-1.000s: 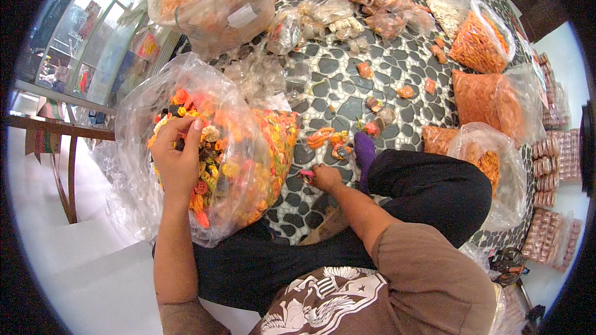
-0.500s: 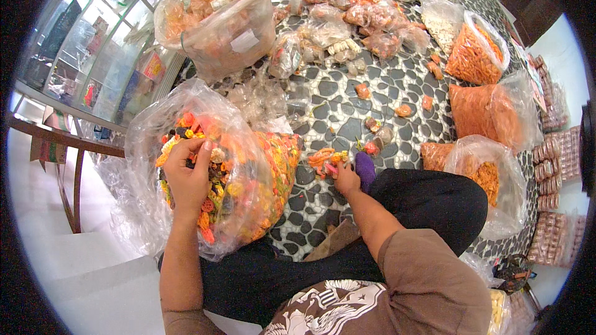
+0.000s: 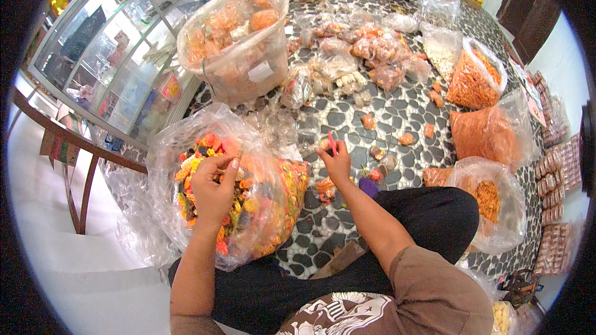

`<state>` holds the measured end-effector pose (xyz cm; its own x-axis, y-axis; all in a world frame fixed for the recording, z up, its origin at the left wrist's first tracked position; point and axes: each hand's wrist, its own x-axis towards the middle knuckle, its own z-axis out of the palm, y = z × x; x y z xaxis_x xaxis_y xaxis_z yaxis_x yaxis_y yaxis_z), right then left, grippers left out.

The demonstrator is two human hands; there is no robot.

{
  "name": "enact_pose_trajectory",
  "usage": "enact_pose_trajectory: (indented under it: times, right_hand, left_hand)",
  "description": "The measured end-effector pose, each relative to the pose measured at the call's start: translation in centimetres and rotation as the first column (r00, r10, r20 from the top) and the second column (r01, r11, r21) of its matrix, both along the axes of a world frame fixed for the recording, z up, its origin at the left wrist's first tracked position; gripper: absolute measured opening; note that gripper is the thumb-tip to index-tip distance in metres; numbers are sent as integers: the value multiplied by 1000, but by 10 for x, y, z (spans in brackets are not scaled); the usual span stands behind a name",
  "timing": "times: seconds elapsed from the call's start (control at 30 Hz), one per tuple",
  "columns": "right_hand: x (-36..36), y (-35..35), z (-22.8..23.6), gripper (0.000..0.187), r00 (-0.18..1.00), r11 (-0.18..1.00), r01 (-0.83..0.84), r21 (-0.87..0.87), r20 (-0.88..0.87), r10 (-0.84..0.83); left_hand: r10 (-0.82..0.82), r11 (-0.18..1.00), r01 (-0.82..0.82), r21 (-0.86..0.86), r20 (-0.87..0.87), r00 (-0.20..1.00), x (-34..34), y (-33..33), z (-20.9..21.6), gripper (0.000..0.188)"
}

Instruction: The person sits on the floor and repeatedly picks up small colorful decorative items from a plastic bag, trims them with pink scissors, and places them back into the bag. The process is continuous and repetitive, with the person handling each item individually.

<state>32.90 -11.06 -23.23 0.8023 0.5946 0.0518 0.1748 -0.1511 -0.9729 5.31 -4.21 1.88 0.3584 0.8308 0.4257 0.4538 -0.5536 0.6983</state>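
where snacks (image 3: 238, 218) lie, left hand (image 3: 212, 190) curls

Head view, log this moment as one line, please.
left hand: at small multicoloured pieces in open clear plastic bag, grip unclear | right hand: holding slim pink object above grey-and-white pebble-patterned floor

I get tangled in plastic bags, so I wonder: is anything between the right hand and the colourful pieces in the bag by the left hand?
Yes: the bag's clear plastic right side stands between the right hand and the colourful pieces. Nothing visible blocks the left hand at the open top.
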Motion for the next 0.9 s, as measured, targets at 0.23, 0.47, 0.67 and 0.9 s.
enact_pose_trajectory:
  times: [0.23,0.47,0.67,0.9]
  right_hand:
    - [-44,75,208,43,932,797,-342,498,69,357]
    - [-113,70,309,54,626,651,-758,40,325,709]
    - [-119,85,308,53,493,564,-825,-23,457,740]
    - [-125,90,316,48,497,530,-846,-50,286,819]
  left_hand:
    - [-19,955,103,-277,293,956,-4,9,13,27]
    - [23,854,306,-421,618,786,-20,26,26,39]
    - [131,846,234,-480,611,781,-32,28,29,36]
    - [122,850,279,-447,683,720,-41,31,29,29]
